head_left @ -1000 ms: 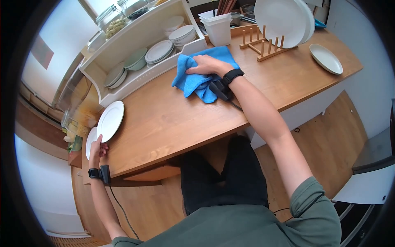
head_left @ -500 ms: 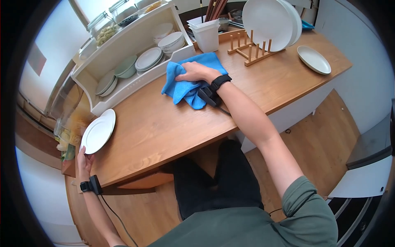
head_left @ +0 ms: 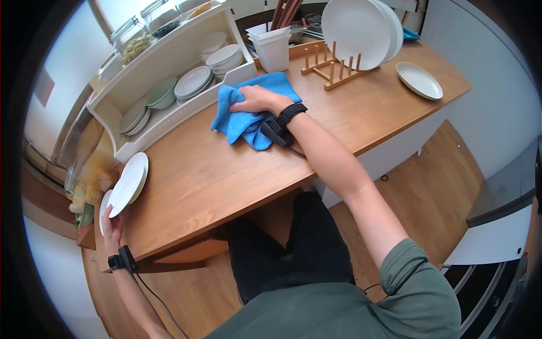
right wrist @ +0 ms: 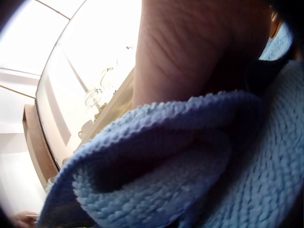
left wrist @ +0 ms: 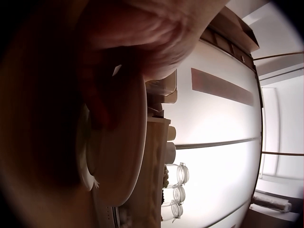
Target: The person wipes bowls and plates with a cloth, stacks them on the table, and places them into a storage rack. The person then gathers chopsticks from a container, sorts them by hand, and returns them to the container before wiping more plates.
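My left hand (head_left: 113,226) pinches the near edge of a white plate (head_left: 126,183) at the table's left end. That plate is tilted and overlaps a second white plate (head_left: 144,179) lying to its right. The rim of another white plate (head_left: 104,210) shows left of the hand. In the left wrist view the held plate (left wrist: 130,156) stands edge-on beside the shadowed palm, and its gripped edge is dark. My right hand (head_left: 257,100) grips a bunched blue cloth (head_left: 240,125) on the tabletop. In the right wrist view the cloth (right wrist: 156,190) folds up over the fingers and hides them.
A white shelf (head_left: 175,113) with stacked bowls and plates runs along the back. Right of it stand a white container (head_left: 271,51) of chopsticks and a wooden rack (head_left: 339,70) with large plates (head_left: 355,34) behind it. An oval dish (head_left: 419,81) lies at the right end.
The left hand has lifted a white plate and tilted it across the neighbouring one. The right hand keeps its hold on the cloth in the same place. The head view has shifted slightly.
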### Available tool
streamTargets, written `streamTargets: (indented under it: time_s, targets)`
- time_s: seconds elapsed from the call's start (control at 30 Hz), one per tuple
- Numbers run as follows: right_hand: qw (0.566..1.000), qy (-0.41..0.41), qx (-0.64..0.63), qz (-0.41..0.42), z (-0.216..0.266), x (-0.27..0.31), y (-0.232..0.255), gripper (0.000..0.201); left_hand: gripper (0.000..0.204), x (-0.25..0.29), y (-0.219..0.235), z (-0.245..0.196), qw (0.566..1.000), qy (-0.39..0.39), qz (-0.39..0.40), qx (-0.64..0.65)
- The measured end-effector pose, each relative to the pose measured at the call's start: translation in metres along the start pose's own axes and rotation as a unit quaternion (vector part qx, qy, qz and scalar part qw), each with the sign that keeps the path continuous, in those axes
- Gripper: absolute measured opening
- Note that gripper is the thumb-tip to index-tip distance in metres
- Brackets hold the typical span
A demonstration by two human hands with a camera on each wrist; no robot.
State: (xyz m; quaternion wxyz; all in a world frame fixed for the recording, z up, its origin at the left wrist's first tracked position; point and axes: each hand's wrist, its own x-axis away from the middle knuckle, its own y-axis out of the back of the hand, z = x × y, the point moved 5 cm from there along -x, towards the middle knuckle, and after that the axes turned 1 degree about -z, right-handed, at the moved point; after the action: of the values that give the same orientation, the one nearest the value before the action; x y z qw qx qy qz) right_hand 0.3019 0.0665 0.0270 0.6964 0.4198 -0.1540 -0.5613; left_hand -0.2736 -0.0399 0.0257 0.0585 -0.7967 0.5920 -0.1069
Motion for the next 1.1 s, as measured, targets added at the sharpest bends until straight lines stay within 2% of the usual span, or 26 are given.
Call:
streamTargets:
  time_s: [0.07,0.13,0.27,0.3,0.4,0.43,0.5,0.53,0.6,0.63,0.67,0.77,0.8,0.83,0.87,0.9,0.97,1.0,1.07,1.1]
  targets:
    - [1.0,-0.005,0.001,-0.005,0.004,0.003,0.003,0.051,0.034,-0.008,0.011,0.003,1.0,0.008,0.022,-0.012]
    - [1.0,-0.024,0.013,0.011,0.0,-0.001,0.0,0.052,0.038,-0.007,0.013,-0.002,1.0,-0.013,-0.013,-0.024]
    - [1.0,-0.021,0.007,0.003,0.009,0.008,0.006,0.054,0.041,-0.001,-0.004,-0.01,0.999,-0.039,-0.012,0.013]
    - [1.0,-0.018,0.02,-0.005,0.007,0.005,0.004,0.055,0.041,-0.001,-0.01,-0.013,0.999,-0.034,0.024,0.004]
    - [1.0,-0.005,-0.021,-0.009,0.002,0.001,0.002,0.056,0.043,-0.01,-0.04,-0.012,0.998,-0.036,0.051,0.013]
    - [1.0,-0.005,-0.018,-0.009,0.002,0.001,0.004,0.056,0.047,-0.018,-0.057,-0.006,0.994,-0.028,0.091,0.056]
    - [0.995,0.004,-0.028,-0.097,0.005,0.0,0.011,0.053,0.052,-0.02,-0.1,0.005,0.991,-0.031,0.114,0.062]
    - [0.991,-0.003,-0.068,-0.112,-0.004,-0.006,0.01,0.052,0.053,-0.029,-0.118,0.015,0.985,-0.027,0.155,0.073]
    - [0.977,0.038,-0.137,-0.159,-0.005,-0.009,0.015,0.042,0.053,-0.014,-0.171,0.027,0.987,-0.007,0.147,0.072]
    - [0.972,0.012,-0.148,-0.184,0.0,-0.005,0.02,0.039,0.051,-0.01,-0.192,0.033,0.98,-0.007,0.18,0.082]
    - [0.961,0.017,-0.174,-0.215,-0.005,-0.008,0.021,0.039,0.048,-0.011,-0.205,0.038,0.985,0.001,0.162,0.056]
    - [0.95,0.013,-0.1,-0.294,0.008,-0.001,0.034,0.033,0.046,-0.011,-0.246,0.046,0.976,-0.006,0.202,0.086]
    - [0.954,0.018,-0.102,-0.281,0.013,-0.001,0.035,0.033,0.047,-0.003,-0.256,0.045,0.978,-0.004,0.198,0.065]
    - [0.946,0.017,-0.092,-0.309,0.019,0.003,0.04,0.034,0.047,0.004,-0.251,0.048,0.976,0.007,0.206,0.076]
    - [0.938,0.016,-0.082,-0.337,0.026,0.007,0.044,0.034,0.046,0.005,-0.267,0.05,0.98,0.01,0.194,0.036]
    - [0.942,0.019,-0.083,-0.325,0.032,0.007,0.043,0.034,0.046,0.011,-0.27,0.052,0.981,0.02,0.193,0.026]
    - [0.917,0.063,0.002,-0.395,0.049,0.013,0.048,0.035,0.045,0.019,-0.272,0.055,0.982,0.031,0.184,0.02]
    - [0.92,0.066,0.0,-0.386,0.052,0.011,0.046,0.035,0.045,0.022,-0.272,0.059,0.982,0.051,0.183,0.012]
    - [0.929,0.159,0.057,-0.33,0.067,0.008,0.034,0.039,0.045,0.027,-0.274,0.063,0.982,0.071,0.174,0.006]
    - [0.944,0.184,0.073,-0.263,0.076,0.006,0.026,0.044,0.045,0.03,-0.278,0.066,0.977,0.08,0.196,-0.003]
